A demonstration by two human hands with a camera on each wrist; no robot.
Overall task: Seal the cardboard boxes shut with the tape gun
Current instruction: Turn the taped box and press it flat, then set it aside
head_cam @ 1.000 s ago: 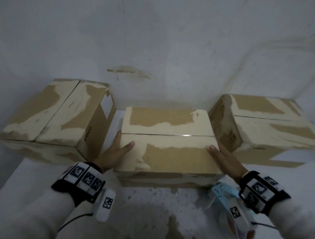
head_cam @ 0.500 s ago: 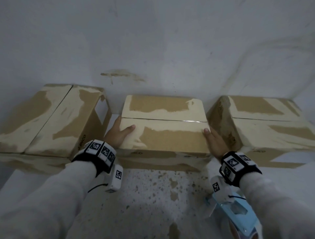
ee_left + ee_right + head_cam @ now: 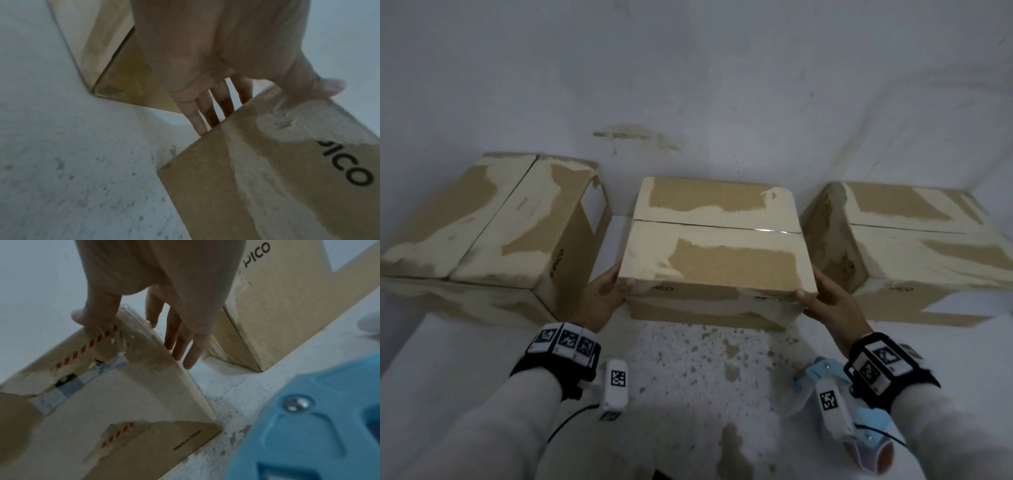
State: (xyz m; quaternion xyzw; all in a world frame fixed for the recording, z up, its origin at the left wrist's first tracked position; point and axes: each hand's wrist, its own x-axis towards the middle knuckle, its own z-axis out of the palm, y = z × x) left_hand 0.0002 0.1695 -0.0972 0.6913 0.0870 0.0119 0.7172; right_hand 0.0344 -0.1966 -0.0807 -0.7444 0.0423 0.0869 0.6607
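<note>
Whereas both sat farther back | left hand [image 3: 601, 298], right hand [image 3: 832, 305] press middle box [image 3: 715, 246] at near corners | fingers straight

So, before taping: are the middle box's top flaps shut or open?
Shut. On the middle box, both top flaps lie flat, meeting along a thin seam.

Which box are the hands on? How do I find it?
Three worn cardboard boxes stand on the white table. It is the middle box, between the left box and right box. Only it has the left hand and right hand against its ends.
</note>
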